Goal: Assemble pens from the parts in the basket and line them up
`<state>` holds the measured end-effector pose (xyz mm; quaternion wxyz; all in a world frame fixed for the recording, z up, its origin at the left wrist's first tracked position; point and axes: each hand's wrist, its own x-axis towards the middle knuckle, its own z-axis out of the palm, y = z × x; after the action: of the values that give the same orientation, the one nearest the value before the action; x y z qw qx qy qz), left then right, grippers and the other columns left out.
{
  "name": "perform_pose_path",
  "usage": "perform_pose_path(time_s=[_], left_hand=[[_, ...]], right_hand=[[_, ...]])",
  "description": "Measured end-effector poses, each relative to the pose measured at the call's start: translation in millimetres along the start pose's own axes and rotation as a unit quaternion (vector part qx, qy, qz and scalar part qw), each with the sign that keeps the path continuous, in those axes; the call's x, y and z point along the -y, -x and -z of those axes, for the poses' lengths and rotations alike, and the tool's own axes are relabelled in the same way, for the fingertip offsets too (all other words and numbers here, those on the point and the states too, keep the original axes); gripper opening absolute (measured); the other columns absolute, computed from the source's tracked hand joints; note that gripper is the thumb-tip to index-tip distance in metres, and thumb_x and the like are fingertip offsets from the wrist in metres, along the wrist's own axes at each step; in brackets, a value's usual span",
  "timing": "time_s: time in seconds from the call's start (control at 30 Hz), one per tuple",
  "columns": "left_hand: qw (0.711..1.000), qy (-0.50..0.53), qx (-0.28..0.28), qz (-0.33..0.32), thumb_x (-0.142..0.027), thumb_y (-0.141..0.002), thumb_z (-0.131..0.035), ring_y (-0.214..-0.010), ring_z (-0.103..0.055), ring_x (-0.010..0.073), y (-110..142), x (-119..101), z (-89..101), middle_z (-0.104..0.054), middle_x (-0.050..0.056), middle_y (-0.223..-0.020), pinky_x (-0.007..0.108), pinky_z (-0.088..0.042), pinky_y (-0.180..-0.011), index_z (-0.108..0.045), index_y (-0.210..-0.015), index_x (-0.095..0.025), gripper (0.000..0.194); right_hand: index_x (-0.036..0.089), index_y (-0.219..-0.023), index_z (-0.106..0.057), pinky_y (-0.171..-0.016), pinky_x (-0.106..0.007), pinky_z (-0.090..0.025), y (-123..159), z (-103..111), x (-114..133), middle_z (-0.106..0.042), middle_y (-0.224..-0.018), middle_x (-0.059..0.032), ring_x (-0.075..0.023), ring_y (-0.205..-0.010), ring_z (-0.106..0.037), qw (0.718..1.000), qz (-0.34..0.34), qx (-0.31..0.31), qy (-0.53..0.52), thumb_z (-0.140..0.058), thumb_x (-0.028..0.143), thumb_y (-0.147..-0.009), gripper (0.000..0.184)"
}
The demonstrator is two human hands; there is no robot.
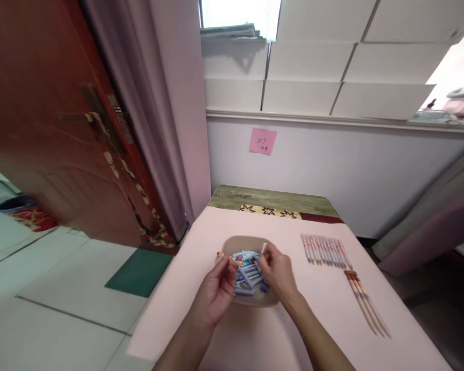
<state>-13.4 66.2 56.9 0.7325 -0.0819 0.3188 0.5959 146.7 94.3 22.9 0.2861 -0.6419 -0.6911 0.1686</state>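
Observation:
A beige rounded-square bowl (237, 238) stands on the table, holding several blue and lilac pen-like barrels (248, 278) and lighter blue pieces. My left hand (217, 286) is at the bowl's left side, with fingertips closed around a small pale piece with orange ends (236, 263); its exact kind is too small to tell. Over the right part of the bowl, my right hand (277, 270) pinches a small white stick-like piece (263, 248). The fingers partly hide both pieces.
Right of the bowl lies a row of several pens (327, 251). Nearer are long pale sticks with brown tops (365, 301). A pale pink cover (178, 304) lies on the table. A wall with a pink note (263, 141) stands behind; a reddish door (62, 129) is left.

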Motion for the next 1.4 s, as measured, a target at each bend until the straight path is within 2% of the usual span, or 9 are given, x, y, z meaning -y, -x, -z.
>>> perform_pose_path(time_s=[0.03, 0.1, 0.17, 0.33, 0.5, 0.7, 1.07, 1.3, 1.4], left_hand=[[1.0, 0.001, 0.002, 0.002, -0.006, -0.09, -0.046, -0.059, -0.064, 0.0086, 1, 3, 0.3, -0.066, 0.014, -0.082, 0.013, -0.055, -0.051, -0.059, -0.081, -0.009, 0.016], [1.0, -0.003, 0.01, 0.01, -0.006, -0.09, -0.046, -0.058, -0.064, 0.0083, 2, 10, 1.0, -0.066, 0.013, -0.079, 0.013, -0.055, -0.051, -0.059, -0.082, -0.008, 0.015], [1.0, -0.014, 0.015, 0.023, -0.006, -0.089, -0.047, -0.058, -0.064, 0.0083, 5, 20, 1.4, -0.066, 0.014, -0.08, 0.013, -0.055, -0.051, -0.06, -0.085, -0.005, 0.013], [0.998, -0.03, 0.022, 0.043, -0.006, -0.089, -0.048, -0.06, -0.065, 0.0097, 12, 44, 2.5, -0.067, 0.02, -0.092, 0.015, -0.055, -0.052, -0.059, -0.093, -0.003, 0.012], [0.998, -0.027, 0.019, 0.049, -0.006, -0.088, -0.049, -0.059, -0.066, 0.0103, 16, 58, 9.7, -0.068, 0.019, -0.09, 0.015, -0.055, -0.052, -0.059, -0.092, -0.005, 0.01], [0.998, -0.023, 0.019, 0.058, -0.006, -0.088, -0.05, -0.059, -0.066, 0.011, 21, 70, 16.0, -0.068, 0.019, -0.091, 0.016, -0.056, -0.051, -0.059, -0.094, -0.006, 0.011], [0.996, -0.046, 0.005, 0.079, -0.004, -0.087, -0.05, -0.058, -0.065, 0.0101, 23, 92, 28.8, -0.068, 0.019, -0.089, 0.016, -0.055, -0.05, -0.059, -0.094, -0.005, 0.011], [0.994, -0.051, 0.028, 0.092, -0.004, -0.088, -0.05, -0.057, -0.064, 0.0091, 31, 96, 28.9, -0.068, 0.014, -0.083, 0.016, -0.054, -0.051, -0.061, -0.093, -0.006, 0.013], [0.993, -0.046, 0.038, 0.101, -0.005, -0.087, -0.051, -0.055, -0.062, 0.0087, 32, 96, 31.9, -0.067, 0.01, -0.078, 0.015, -0.051, -0.047, -0.061, -0.091, -0.008, 0.011]], right_hand=[[0.018, -0.083, -0.057, -0.049, -0.021, -0.047, 11, 11, 1, -0.064, -0.06, -0.001, -0.0134, -0.051, -0.061, 0.991, 0.009, -0.059, -0.119, -0.046, 0.028, -0.091, 0.017], [0.019, -0.09, -0.053, -0.046, -0.021, -0.047, 36, 29, 4, -0.064, -0.061, 0.0008, -0.0129, -0.049, -0.06, 0.943, 0.044, -0.133, -0.303, -0.046, 0.032, -0.092, 0.015], [0.02, -0.094, -0.052, -0.047, -0.022, -0.05, 59, 40, 8, -0.064, -0.062, 0.0011, -0.0132, -0.05, -0.061, 0.911, 0.08, -0.179, -0.363, -0.049, 0.029, -0.092, 0.01], [0.02, -0.096, -0.055, -0.051, -0.019, -0.052, 89, 44, 7, -0.066, -0.066, 0.0013, -0.0118, -0.055, -0.066, 0.936, 0.146, -0.219, -0.233, -0.053, 0.018, -0.088, 0.008], [0.019, -0.098, -0.057, -0.053, -0.019, -0.053, 103, 43, -9, -0.068, -0.068, 0.0007, -0.0118, -0.055, -0.067, 0.929, 0.146, -0.287, -0.181, -0.053, 0.019, -0.088, 0.01], [0.019, -0.095, -0.057, -0.051, -0.017, -0.051, 110, 42, -16, -0.068, -0.07, 0.0009, -0.0105, -0.053, -0.066, 0.941, 0.163, -0.268, -0.129, -0.054, 0.018, -0.088, 0.008], [0.019, -0.097, -0.061, -0.055, -0.019, -0.051, 127, 51, -25, -0.066, -0.075, 0.0002, -0.0098, -0.056, -0.062, 0.941, 0.173, -0.261, -0.131, -0.058, 0.012, -0.083, 0.016], [0.022, -0.125, -0.055, -0.064, -0.025, -0.054, 123, 41, -35, -0.066, -0.09, -0.004, -0.0121, -0.066, -0.061, 0.953, 0.164, -0.176, -0.187, -0.065, 0.019, -0.083, 0.043], [0.023, -0.117, -0.062, -0.068, -0.028, -0.055, 122, 34, -41, -0.065, -0.096, -0.0064, -0.0147, -0.075, -0.062, 0.953, 0.148, -0.141, -0.223, -0.064, 0.022, -0.084, 0.033]])
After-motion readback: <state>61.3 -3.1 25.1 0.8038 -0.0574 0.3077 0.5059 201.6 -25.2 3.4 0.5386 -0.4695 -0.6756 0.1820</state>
